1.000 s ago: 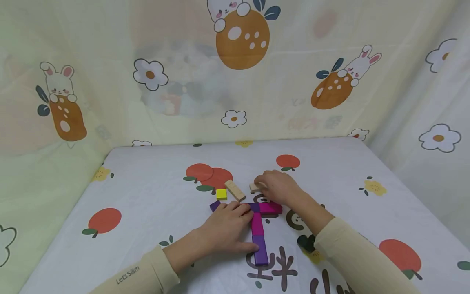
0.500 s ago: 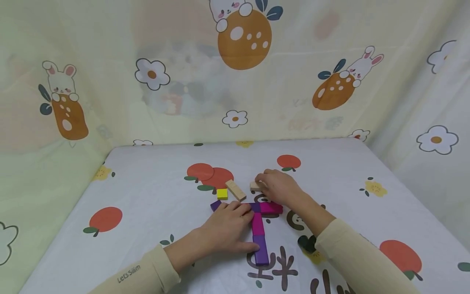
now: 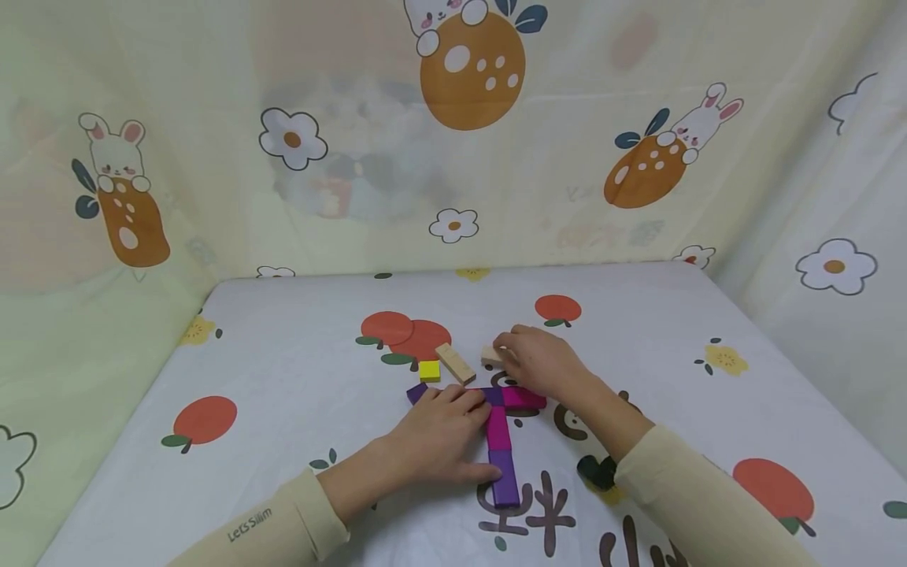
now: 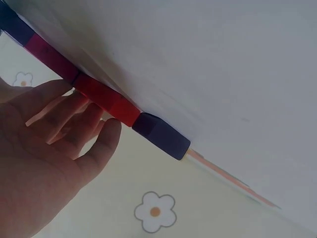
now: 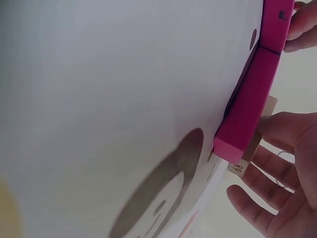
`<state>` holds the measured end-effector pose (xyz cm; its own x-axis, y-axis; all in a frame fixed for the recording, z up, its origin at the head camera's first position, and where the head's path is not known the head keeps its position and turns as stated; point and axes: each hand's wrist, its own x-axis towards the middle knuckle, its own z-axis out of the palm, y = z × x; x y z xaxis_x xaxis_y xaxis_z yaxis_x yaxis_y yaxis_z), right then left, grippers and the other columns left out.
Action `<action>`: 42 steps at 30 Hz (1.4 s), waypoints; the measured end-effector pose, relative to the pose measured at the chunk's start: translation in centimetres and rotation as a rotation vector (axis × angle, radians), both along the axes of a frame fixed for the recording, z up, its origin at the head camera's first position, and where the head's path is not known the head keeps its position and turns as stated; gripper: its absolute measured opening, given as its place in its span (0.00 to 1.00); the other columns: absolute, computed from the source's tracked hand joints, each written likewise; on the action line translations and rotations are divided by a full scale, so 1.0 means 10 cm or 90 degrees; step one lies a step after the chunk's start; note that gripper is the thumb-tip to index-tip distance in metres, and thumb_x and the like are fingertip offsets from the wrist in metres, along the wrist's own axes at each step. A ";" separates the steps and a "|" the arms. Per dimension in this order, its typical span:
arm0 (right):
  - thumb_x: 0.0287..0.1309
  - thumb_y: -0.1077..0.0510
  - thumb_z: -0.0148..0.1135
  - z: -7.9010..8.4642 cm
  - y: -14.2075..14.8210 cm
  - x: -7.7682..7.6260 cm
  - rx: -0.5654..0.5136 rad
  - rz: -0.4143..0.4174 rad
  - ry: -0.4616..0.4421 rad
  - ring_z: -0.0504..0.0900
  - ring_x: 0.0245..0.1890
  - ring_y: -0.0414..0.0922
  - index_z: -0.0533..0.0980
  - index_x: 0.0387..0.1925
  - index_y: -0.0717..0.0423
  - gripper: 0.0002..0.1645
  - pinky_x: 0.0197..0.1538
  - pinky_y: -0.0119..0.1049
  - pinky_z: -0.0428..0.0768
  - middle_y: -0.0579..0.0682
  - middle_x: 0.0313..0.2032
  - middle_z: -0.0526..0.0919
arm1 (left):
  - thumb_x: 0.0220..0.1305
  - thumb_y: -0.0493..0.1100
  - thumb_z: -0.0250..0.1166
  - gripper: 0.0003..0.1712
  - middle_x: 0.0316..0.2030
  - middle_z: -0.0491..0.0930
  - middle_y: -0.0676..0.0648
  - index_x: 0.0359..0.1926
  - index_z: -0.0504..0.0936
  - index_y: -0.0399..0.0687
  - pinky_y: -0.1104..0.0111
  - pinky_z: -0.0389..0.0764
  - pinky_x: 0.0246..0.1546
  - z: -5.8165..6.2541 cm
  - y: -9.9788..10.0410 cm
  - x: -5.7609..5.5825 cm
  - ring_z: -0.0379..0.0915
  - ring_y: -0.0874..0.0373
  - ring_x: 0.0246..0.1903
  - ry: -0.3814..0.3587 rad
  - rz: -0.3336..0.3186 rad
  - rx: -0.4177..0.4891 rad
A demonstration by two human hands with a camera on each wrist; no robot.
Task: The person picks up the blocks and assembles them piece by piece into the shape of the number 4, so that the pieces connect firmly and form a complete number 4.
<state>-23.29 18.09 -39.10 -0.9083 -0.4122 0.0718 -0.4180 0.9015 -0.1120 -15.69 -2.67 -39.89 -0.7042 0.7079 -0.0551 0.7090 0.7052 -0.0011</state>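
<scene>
Painted wooden blocks lie in a T shape: a magenta block [image 3: 526, 398] on the right arm, another magenta block [image 3: 499, 430] below the junction, and a purple block [image 3: 505, 484] at the stem's near end. My left hand [image 3: 435, 441] rests over the left arm, its thumb against the purple stem block. In the left wrist view its fingertips meet a red block [image 4: 109, 101], beside a dark purple block [image 4: 161, 136]. Just behind the right arm, my right hand [image 3: 540, 364] pinches a plain wooden block [image 3: 490, 356], whose marked end shows in the right wrist view.
A loose plain wooden block [image 3: 456, 364] lies diagonally behind the row, with a yellow block [image 3: 429, 371] to its left. The table wears a white printed cloth [image 3: 298, 346]. A printed curtain [image 3: 340, 252] stands along the back and sides.
The view shifts very slightly. Both hands and the blocks stay essentially where they were.
</scene>
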 end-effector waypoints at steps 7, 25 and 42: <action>0.65 0.55 0.68 0.01 -0.08 0.03 -0.008 0.004 -0.006 0.83 0.40 0.46 0.82 0.58 0.53 0.21 0.46 0.42 0.86 0.52 0.45 0.86 | 0.59 0.79 0.60 0.49 0.68 0.74 0.51 0.70 0.77 0.52 0.56 0.75 0.63 -0.01 -0.01 0.00 0.67 0.54 0.68 0.005 -0.003 0.002; 0.64 0.52 0.70 0.04 -0.27 0.05 0.019 -0.028 -0.014 0.79 0.35 0.45 0.79 0.61 0.54 0.25 0.46 0.43 0.86 0.53 0.43 0.84 | 0.61 0.78 0.61 0.48 0.69 0.73 0.51 0.71 0.76 0.52 0.55 0.74 0.65 -0.02 -0.02 0.01 0.66 0.53 0.69 -0.003 -0.003 0.014; 0.66 0.52 0.67 -0.01 -0.33 0.06 -0.027 -0.043 -0.031 0.79 0.36 0.46 0.77 0.65 0.53 0.27 0.44 0.41 0.84 0.53 0.43 0.84 | 0.62 0.78 0.59 0.48 0.69 0.73 0.51 0.70 0.76 0.52 0.56 0.73 0.66 -0.02 -0.02 0.01 0.67 0.53 0.68 0.006 -0.005 0.011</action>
